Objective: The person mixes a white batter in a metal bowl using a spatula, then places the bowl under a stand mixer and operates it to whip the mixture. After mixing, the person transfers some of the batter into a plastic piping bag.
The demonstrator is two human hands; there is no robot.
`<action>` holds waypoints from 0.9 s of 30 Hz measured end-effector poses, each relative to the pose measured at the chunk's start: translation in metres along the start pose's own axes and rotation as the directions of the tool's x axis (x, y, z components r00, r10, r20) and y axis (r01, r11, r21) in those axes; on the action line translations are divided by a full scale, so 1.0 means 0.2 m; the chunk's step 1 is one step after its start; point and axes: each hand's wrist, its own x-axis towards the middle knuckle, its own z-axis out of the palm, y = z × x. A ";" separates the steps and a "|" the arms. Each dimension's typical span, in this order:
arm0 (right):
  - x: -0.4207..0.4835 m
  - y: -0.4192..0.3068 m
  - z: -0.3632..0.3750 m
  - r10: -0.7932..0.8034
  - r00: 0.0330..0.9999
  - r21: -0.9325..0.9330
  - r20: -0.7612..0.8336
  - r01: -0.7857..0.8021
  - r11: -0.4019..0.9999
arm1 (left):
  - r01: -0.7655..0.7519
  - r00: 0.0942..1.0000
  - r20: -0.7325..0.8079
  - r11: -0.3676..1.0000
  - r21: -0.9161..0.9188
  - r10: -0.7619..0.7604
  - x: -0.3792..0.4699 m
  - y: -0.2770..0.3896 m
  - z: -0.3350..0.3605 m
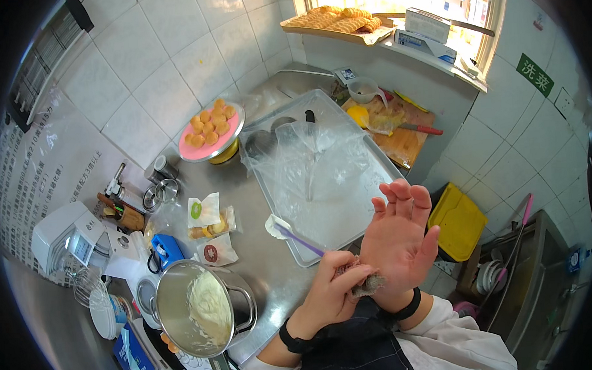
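Note:
My left hand [331, 289] is closed around a crumpled, greyish-pink cloth [368, 282] and holds it against the heel of my right hand. My right hand [398, 233] is raised with the palm facing me, fingers slightly curled and apart, nothing in it. A spatula [298, 239] with a purple handle and a cream-smeared white blade reaches over the tray's near left edge. Its handle meets my left fingers; whether they grip it is hidden. Beyond the hands, a large metal tray [298, 258] carries clear plastic sheeting [319, 159]. Left of my forearm stands a steel pot [241, 299] holding whipped cream [209, 305].
Round pastries sit on a pink-topped cake stand [184, 145]. Wrapped snacks [212, 229] lie on the steel table [257, 196]. At the far right, a red-handled knife [421, 128] rests on a wooden cutting board [402, 152]. A yellow-lidded bin [456, 223] stands near a sink [528, 265].

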 end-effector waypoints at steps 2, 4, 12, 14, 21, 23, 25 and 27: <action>0.00 -0.01 0.01 -0.046 0.999 0.000 0.026 0.046 0.999 | -0.028 0.997 -0.076 0.994 -0.101 0.021 0.00 0.00 0.01; 0.00 -0.01 0.03 -0.084 0.996 0.012 0.042 0.084 0.996 | -0.055 0.998 -0.042 0.998 0.016 0.056 0.00 -0.01 0.00; -0.01 0.02 0.06 -0.091 0.995 0.022 0.039 0.090 0.996 | -0.088 0.996 -0.001 0.981 0.170 0.089 0.01 0.00 -0.05; -0.03 0.03 0.07 -0.062 0.998 0.035 0.031 0.061 0.997 | -0.068 0.997 -0.012 0.989 0.128 0.070 0.00 -0.01 -0.06; -0.08 0.06 0.11 -0.057 0.996 0.040 0.065 0.054 0.998 | -0.034 0.998 -0.050 0.999 -0.012 0.034 -0.05 -0.03 -0.08; -0.09 0.07 0.11 -0.071 0.996 0.046 0.061 0.069 0.997 | -0.048 0.998 -0.051 0.998 -0.038 0.046 -0.06 -0.03 -0.09; -0.10 0.08 0.10 -0.061 0.995 0.036 0.079 0.058 0.998 | -0.016 0.999 -0.045 0.999 -0.034 0.014 -0.07 -0.03 -0.09; -0.09 0.07 0.07 -0.046 0.993 0.007 0.106 0.045 0.999 | 0.013 1.000 -0.022 0.999 -0.046 -0.014 -0.07 -0.03 -0.10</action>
